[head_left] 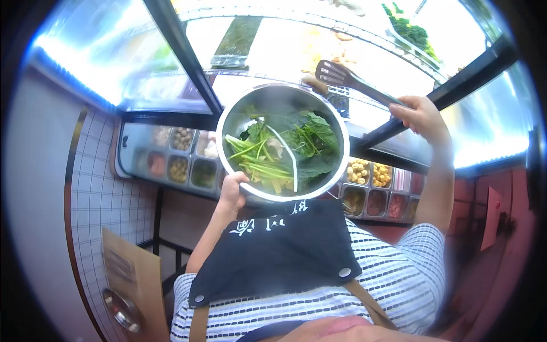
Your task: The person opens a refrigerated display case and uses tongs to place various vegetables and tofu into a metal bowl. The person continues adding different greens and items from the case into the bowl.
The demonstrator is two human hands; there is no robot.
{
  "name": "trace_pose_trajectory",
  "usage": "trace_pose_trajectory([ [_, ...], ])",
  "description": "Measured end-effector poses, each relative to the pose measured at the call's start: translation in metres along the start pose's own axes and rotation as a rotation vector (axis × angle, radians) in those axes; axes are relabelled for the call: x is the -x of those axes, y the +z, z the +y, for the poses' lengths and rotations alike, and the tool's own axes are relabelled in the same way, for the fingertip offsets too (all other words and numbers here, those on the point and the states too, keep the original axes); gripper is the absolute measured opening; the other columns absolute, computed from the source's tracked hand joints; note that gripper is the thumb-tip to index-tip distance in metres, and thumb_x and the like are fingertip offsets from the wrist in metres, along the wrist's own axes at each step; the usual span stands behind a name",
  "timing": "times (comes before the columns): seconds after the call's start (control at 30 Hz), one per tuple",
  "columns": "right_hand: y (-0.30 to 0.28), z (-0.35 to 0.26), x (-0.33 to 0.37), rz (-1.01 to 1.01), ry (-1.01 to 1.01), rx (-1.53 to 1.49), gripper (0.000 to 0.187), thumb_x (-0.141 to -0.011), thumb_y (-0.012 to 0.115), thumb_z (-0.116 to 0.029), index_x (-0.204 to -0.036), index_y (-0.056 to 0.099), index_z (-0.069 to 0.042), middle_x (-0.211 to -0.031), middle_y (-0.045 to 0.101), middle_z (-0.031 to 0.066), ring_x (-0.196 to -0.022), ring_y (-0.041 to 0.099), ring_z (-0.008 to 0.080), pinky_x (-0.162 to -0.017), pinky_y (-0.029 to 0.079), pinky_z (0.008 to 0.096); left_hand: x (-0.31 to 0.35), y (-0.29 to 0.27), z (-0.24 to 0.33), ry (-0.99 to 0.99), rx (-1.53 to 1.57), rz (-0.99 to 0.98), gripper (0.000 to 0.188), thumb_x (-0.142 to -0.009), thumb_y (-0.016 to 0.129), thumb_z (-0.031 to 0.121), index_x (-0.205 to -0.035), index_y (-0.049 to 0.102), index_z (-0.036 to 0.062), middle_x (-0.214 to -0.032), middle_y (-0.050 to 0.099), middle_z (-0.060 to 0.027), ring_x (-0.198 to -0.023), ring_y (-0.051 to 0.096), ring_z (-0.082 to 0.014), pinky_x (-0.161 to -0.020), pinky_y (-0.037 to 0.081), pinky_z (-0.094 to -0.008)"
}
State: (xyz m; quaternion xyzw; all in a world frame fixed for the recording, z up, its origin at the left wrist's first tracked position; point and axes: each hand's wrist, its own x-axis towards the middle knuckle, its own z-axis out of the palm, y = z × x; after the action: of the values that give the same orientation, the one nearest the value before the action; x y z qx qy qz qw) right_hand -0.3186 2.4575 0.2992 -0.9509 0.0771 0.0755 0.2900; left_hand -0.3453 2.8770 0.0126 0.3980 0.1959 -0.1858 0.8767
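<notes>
A round, shiny steel bowl (279,101) stood in front of a brightly lit glass-and-black-metal display case (196,62), held close to the wearer's dark cloth apron (279,251). The left hand (232,191) was clamped on its near-left rim, thumb and fingers together; whether anything propped it from below could not be told. Inside lay pale-green cut stems (259,151) on the left and dark-green wilted leaves (310,139) on the right, a curved whitish strip (292,159) between them. The right hand (424,119) was raised, fingers closed round the handle of a dark utensil with a flat slotted head (364,86), that head just beyond the bowl's far rim. Below the case, square metal food pans (369,185) ran to both sides of the bowl. To the left rose a pale, grid-tiled wall (94,176), with a flat tan board (137,273) lower down; the right side of the room was dim and reddish.
</notes>
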Motion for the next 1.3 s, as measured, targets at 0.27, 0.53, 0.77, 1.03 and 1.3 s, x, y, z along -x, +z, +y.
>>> trace_pose_trajectory([
  [0.27, 0.04, 0.034, 0.002, -0.093, 0.107, -0.213, 0.042, -0.088, 0.072, -0.037, -0.108, 0.071, 0.0, -0.074, 0.06, 0.0008, -0.066, 0.053, 0.0082, -0.057, 0.042, 0.0237, 0.013, -0.009, -0.001, -0.025, 0.009, 0.14, 0.017, -0.072, 0.056, 0.002, -0.086, 0.063, -0.0033, -0.083, 0.063, -0.0108, -0.077, 0.064, -0.0243, -0.075, 0.053, -0.0356],
  [0.53, 0.067, 0.074, -0.038, -0.186, 0.019, -0.4, 0.045, -0.088, 0.071, -0.031, -0.116, 0.066, 0.003, -0.077, 0.061, 0.0004, -0.064, 0.052, 0.0061, -0.056, 0.039, 0.0203, 0.004, -0.035, -0.043, 0.012, 0.158, 0.193, 0.028, -0.071, 0.055, 0.004, -0.097, 0.059, -0.0064, -0.096, 0.063, -0.015, -0.092, 0.063, -0.03, -0.087, 0.051, -0.0427],
  [0.77, 0.072, 0.055, -0.05, -0.3, -0.152, -0.005, 0.044, -0.083, 0.073, -0.024, -0.119, 0.058, -0.004, -0.091, 0.063, 0.0061, -0.085, 0.061, 0.0178, -0.074, 0.05, 0.0325, 0.004, -0.054, -0.064, -0.023, 0.251, 0.285, 0.023, -0.072, 0.052, 0.004, -0.092, 0.059, -0.0057, -0.095, 0.062, -0.0142, -0.089, 0.063, -0.0287, -0.087, 0.052, -0.0401],
  [1.03, 0.183, 0.12, -0.05, -0.473, 0.095, -0.159, 0.046, -0.078, 0.07, -0.027, -0.112, 0.057, 0.001, -0.076, 0.063, 0.011, -0.072, 0.06, 0.0165, -0.065, 0.048, 0.0319, -0.005, -0.085, -0.093, 0.075, 0.291, 0.403, 0.007, -0.07, 0.053, 0.002, -0.075, 0.056, -0.0002, -0.086, 0.06, -0.0118, -0.081, 0.062, -0.027, -0.079, 0.053, -0.0407],
  [1.3, 0.173, 0.21, -0.104, 0.133, 0.284, -0.062, 0.061, -0.086, 0.069, -0.051, -0.118, 0.06, 0.001, -0.074, 0.066, 0.0099, -0.057, 0.062, 0.0186, -0.059, 0.051, 0.0324, -0.003, -0.082, -0.096, 0.092, 0.324, 0.304, 0.039, -0.07, 0.052, 0.004, -0.106, 0.058, -0.0103, -0.106, 0.063, -0.0181, -0.098, 0.064, -0.0334, -0.091, 0.052, -0.0437],
])
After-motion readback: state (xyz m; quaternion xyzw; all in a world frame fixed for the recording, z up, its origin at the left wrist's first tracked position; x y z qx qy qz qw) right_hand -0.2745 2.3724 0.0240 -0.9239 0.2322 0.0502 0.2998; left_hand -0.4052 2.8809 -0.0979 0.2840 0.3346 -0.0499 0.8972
